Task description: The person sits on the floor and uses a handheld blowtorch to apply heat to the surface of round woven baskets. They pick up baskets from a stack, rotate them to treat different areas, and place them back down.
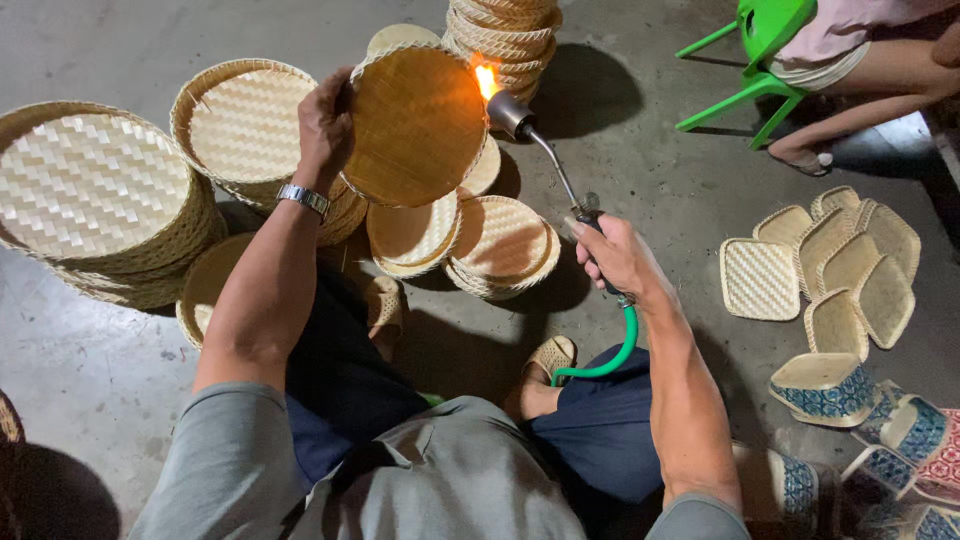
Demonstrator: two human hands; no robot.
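Note:
My left hand (pixel 325 125) grips the left rim of a round woven bamboo basket (pixel 418 125), holding it up on edge with its underside facing me. A gas torch (pixel 545 150) with a thin metal neck is gripped in my right hand (pixel 617 255). The torch's small orange flame (pixel 486 80) touches the basket's upper right rim. A green hose (pixel 612 355) runs from the torch handle down toward my lap. A metal watch (pixel 303 199) sits on my left wrist.
Stacks of round woven baskets (pixel 95 200) stand left and ahead, a tall stack (pixel 505 35) further back. Rectangular woven trays (pixel 830 265) and patterned ones (pixel 830 390) lie at right. Another person sits on a green plastic chair (pixel 762 45) top right. Concrete floor.

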